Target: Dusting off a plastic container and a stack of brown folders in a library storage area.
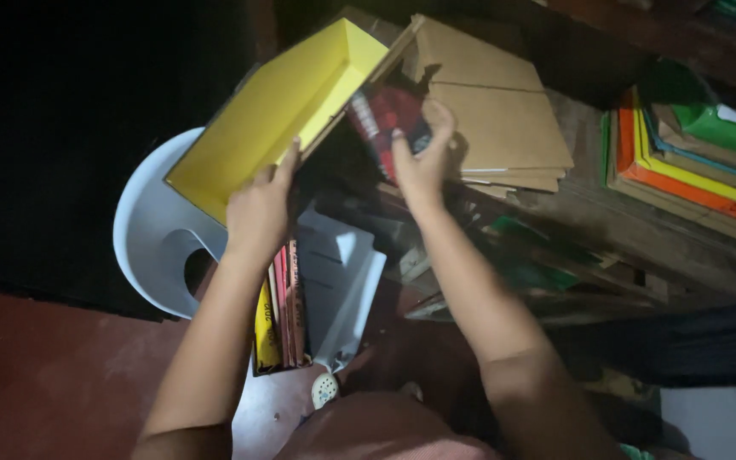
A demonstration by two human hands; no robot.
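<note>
Dim room, rough wooden table (692, 255) under stacked cardboard. Yellow box (278, 111) tilted over table's left edge, gripped at lower rim by left hand (259, 209). Dark red packet (389, 123) pinched by right hand (423, 153), against flat brown cardboard pieces (496, 119). Coloured boxes (692, 162) stacked at right edge; pale plastic chair (151, 230) below left.

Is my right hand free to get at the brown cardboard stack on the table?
Probably yes. The right hand is already beside the cardboard stack, with nothing between them, though its fingers hold a red and dark packet.
</note>
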